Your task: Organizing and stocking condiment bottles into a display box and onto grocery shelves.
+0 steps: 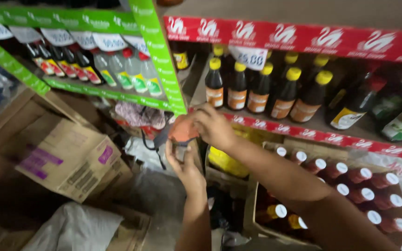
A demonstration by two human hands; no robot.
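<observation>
Fingers of the right hand were curled over the top of a small orange-red object — clamped on it from above, right there in the middle of the view, in front of the shelf post. Under it, the left hand came up from below, palm toward the camera, thumb and fingers wrapped round the object's lower part, so both hands were grasping the same thing; what exactly it was, blur made it too hard to tell. Down at the near edge, a pale sack lay on the floor at the left, and to the right an open carton held rows of red bottles with white caps, packed close together. Left of the hands, a brown cardboard box with purple print sat tilted against the shelving. Just behind the hands, a dark strap hung by some crumpled cloth. Further back — the shelves: on the right, a red-edged shelf carried dark bottles with yellow caps, standing upright side by side, a white price tag hanging above them. On the left, a green-edged shelf held a row of dark and clear bottles with red caps, white tags along the rail above.
</observation>
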